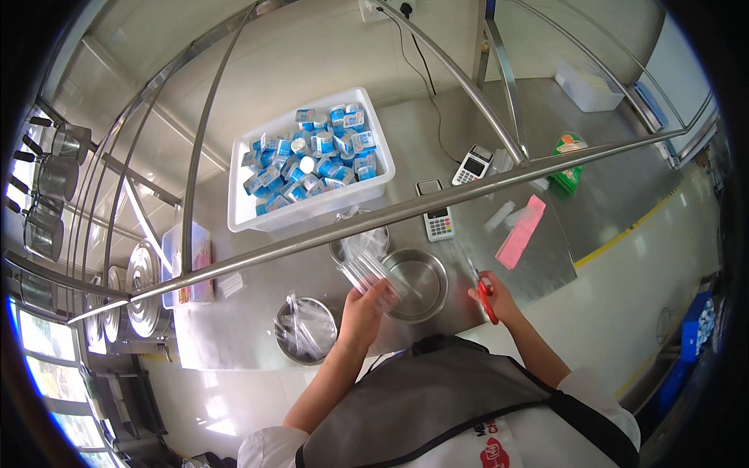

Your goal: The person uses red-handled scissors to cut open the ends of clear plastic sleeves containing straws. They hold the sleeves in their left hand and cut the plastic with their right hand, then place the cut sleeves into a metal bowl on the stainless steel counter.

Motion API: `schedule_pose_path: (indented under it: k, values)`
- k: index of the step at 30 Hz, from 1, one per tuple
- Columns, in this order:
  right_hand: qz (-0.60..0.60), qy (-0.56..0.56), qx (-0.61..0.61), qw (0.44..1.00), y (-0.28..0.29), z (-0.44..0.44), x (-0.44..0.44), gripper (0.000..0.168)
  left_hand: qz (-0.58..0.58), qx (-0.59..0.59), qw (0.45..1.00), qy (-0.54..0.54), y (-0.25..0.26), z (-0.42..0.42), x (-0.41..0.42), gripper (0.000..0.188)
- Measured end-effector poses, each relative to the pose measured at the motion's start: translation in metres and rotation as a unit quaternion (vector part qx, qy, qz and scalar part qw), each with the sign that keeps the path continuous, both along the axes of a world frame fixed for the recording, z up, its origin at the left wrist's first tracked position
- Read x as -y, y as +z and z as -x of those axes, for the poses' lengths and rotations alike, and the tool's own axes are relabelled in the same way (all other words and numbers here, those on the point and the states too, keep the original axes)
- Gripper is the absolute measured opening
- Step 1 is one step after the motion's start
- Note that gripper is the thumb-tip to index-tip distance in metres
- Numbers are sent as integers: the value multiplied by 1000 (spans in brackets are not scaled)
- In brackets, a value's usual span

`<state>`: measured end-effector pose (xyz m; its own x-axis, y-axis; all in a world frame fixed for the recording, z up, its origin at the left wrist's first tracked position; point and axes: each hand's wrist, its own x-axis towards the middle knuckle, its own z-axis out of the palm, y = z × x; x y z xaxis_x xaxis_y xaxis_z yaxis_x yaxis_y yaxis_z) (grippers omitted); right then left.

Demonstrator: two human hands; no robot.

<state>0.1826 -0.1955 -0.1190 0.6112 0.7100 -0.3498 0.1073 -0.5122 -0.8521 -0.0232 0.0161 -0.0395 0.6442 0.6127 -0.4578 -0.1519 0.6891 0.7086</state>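
Observation:
My left hand (366,307) grips a bundle of clear plastic-wrapped sticks (371,275), held over the left side of an empty round steel bowl (442,289). To the right of that bowl, my right hand (500,298) holds scissors with red handles (487,301), their blades pointing away from me. Behind the bundle, a second steel bowl (385,221) contains more clear plastic packets. A third steel bowl (333,345) at the left front holds clear wrappers (307,327). Beyond the scissors, a pink folded strip (521,233) lies on the steel table.
A steel rack rail (327,232) crosses above the table. Behind it stands a white tub (234,205) of blue-labelled containers. Two card terminals (439,222), a green packet (567,169) and a clear box (591,93) are at the right; a plastic bin (202,245) stands left.

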Motion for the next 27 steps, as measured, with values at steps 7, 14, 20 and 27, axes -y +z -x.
schedule_pose_path:
  k: [7,14,20,27]
  values:
    - [-38,190,-207,959,103,39,-2,35,-19,35,998,46,17,-15,3,16]
    - [-8,258,-94,962,133,49,-6,44,-42,36,998,36,19,-20,7,15]
    - [-57,248,-71,964,133,57,-17,36,-72,-25,997,-2,21,-20,23,14]
    - [-37,204,-195,959,145,59,-23,37,-30,21,997,-63,33,-20,31,18]
